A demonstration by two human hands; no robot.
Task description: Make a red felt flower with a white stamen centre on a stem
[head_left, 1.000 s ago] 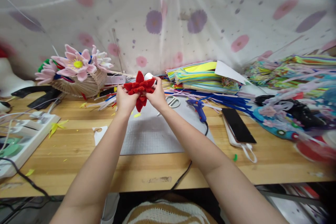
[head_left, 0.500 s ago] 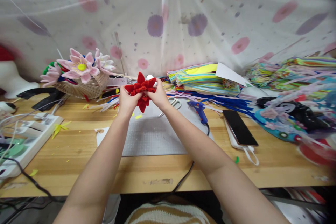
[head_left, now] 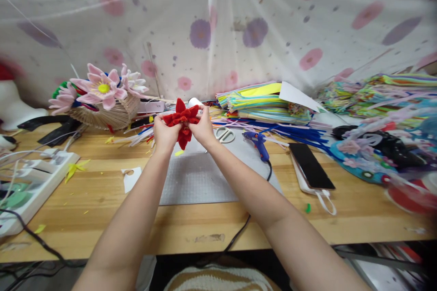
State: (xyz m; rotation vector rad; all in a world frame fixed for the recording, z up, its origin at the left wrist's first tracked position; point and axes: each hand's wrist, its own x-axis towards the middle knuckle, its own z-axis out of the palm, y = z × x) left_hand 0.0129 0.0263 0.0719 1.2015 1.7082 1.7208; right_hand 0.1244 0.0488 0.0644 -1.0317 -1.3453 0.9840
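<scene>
A red fuzzy flower with pointed petals is held up above the far edge of the grey cutting mat. My left hand grips its left side, the thumb pressed in near the centre. On the other side my right hand pinches the right petals, its thumb also close to the middle. The fingers behind the petals are hidden. Scissors with pale handles lie just right of my right hand. Further right, a blue glue gun rests on the mat, its black cord trailing to the front.
Bundles of coloured pipe cleaners line the back. At left stand pink flowers in a woven basket and a white power strip. A phone lies right of the mat; a paper scrap lies left.
The red flower and both hands have dropped slightly in the view, with the flower turned a little. The hold on it stays the same, and the view has shifted slightly.
</scene>
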